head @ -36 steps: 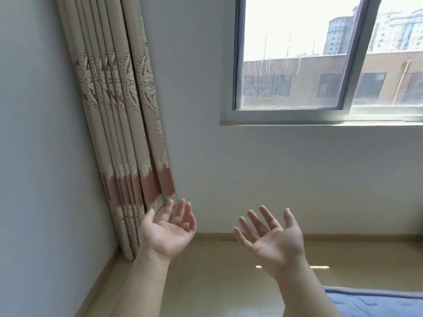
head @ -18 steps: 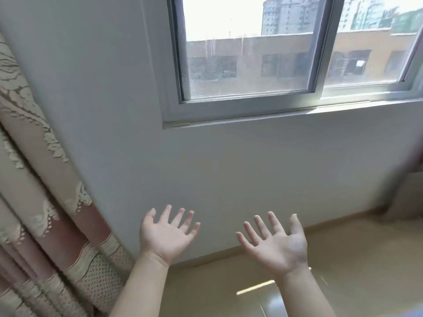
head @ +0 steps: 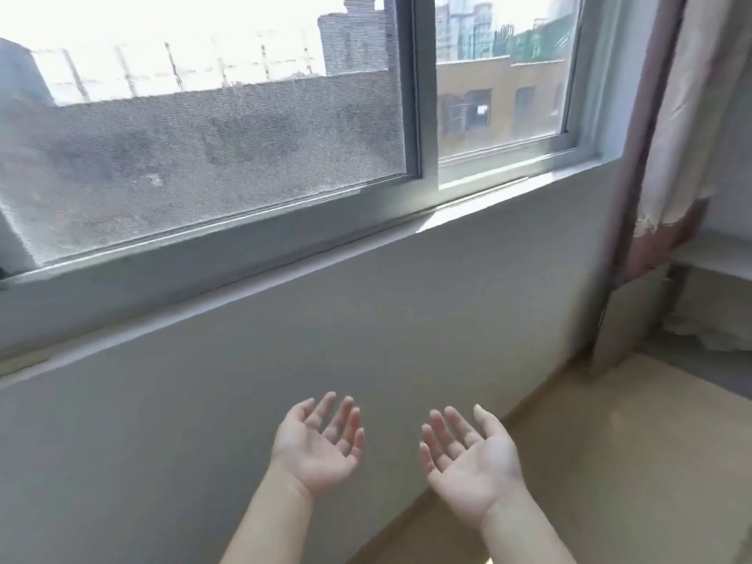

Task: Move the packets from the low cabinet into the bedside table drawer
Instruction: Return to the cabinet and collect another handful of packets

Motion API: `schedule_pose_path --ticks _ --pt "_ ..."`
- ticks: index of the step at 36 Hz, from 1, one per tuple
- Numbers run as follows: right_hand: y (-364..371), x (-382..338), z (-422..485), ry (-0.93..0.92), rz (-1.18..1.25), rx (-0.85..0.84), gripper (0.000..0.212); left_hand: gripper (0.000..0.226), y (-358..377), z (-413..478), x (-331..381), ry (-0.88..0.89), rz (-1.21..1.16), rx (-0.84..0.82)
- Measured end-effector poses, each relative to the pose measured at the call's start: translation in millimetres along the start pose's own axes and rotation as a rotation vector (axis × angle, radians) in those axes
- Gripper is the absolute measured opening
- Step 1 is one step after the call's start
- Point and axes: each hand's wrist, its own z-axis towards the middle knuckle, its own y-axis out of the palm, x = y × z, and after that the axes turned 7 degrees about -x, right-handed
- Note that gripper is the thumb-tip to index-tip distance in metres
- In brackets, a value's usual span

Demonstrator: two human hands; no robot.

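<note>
Window wall (head: 325, 319) has slid left in the past second, bringing a curtain (head: 683, 116) and pale ledge (head: 712, 254) into sight far up-right of the right hand (head: 472, 462), which like the left hand (head: 321, 449) stays palm-up and empty; no packets show, so fetching seems unstarted.
</note>
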Motion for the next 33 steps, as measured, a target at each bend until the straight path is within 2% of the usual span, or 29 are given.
schedule_pose_path --ticks 7,14,21,26,33 --pt "13.9 -127.4 83.9 -0.14 0.065 0.096 0.028 0.022 119.8 140.1 -9.1 -0.141 0.123 -0.056" --pt "-17.7 -251.6 157.1 -0.285 0.111 0.232 0.028 0.021 219.9 274.1 -60.9 -0.332 0.186 -0.106" --pt "-27.5 -381.8 244.3 -0.403 0.194 0.297 0.027 0.023 347.2 413.9 -109.7 -0.432 0.303 -0.205" --pt "-44.5 -477.6 275.3 -0.506 0.244 0.354 0.026 0.022 444.3 483.2 -165.3 -0.513 0.41 -0.259" --pt "-115.0 -603.8 288.4 -0.621 0.406 0.443 0.028 0.022 554.8 558.4 -271.1 -0.684 0.558 -0.311"
